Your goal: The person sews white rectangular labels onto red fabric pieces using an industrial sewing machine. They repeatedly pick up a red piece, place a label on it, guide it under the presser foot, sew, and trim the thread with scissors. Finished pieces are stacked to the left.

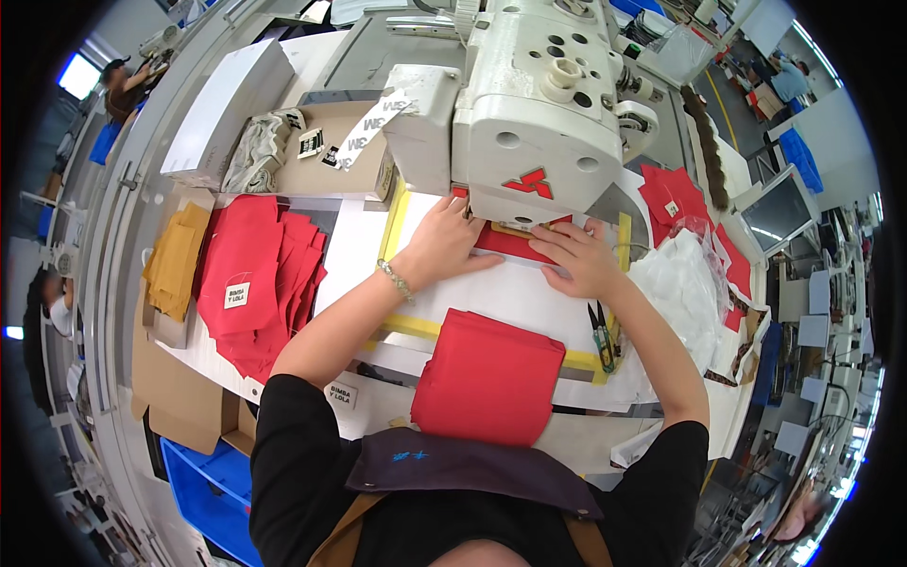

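A piece of red fabric lies flat under the head of a white sewing machine. My left hand rests at its left end, thumb stretched out and fingertips partly hidden by the machine. On the right, my right hand lies over the other end with its fingers spread, the tips beside a narrow yellowish strip below the machine head. Nearer to me is a stack of red fabric pieces. Small thread snips lie just below my right hand.
Red fabric pieces with a label are piled at left, beside yellow pieces in a box. A cardboard tray holds labels. White plastic bags lie at right. Yellow tape edges the work surface. A blue crate stands lower left.
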The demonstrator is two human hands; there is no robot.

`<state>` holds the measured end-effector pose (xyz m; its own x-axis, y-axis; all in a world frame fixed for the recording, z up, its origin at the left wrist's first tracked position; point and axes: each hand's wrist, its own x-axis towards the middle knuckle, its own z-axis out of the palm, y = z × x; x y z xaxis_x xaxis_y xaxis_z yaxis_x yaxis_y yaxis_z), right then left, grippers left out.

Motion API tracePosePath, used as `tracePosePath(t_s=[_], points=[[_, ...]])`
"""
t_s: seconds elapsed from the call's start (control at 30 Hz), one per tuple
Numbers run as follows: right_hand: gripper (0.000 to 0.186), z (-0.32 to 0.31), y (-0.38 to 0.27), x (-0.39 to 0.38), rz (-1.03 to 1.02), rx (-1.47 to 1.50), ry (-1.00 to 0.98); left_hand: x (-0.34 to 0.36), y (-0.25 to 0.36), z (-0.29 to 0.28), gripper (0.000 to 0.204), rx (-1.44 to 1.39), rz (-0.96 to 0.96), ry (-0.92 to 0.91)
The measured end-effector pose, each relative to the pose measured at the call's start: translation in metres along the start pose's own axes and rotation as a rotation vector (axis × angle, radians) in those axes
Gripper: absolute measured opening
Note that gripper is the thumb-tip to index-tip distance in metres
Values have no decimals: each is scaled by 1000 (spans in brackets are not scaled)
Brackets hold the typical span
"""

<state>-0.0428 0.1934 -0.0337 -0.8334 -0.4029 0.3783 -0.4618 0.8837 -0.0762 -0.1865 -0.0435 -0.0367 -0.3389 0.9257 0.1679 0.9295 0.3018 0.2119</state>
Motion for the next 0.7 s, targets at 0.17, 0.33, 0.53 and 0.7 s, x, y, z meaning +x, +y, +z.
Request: tracePosePath(t_s=[0.17,0.33,0.53,0.7], points=[[39,6,-16,10,-21,36,-38,-21,-14,-8,72,86,83,121],[37,14,-27,19,-30,68,0,-36,-19,-7,58,12,84,218],[34,13,-28,22,-12,59,-40,-34,-13,-5,45,-131,191,203],[31,12,-31,22,-20,-65,-49,-25,-12,-5,39,-55,218,218]])
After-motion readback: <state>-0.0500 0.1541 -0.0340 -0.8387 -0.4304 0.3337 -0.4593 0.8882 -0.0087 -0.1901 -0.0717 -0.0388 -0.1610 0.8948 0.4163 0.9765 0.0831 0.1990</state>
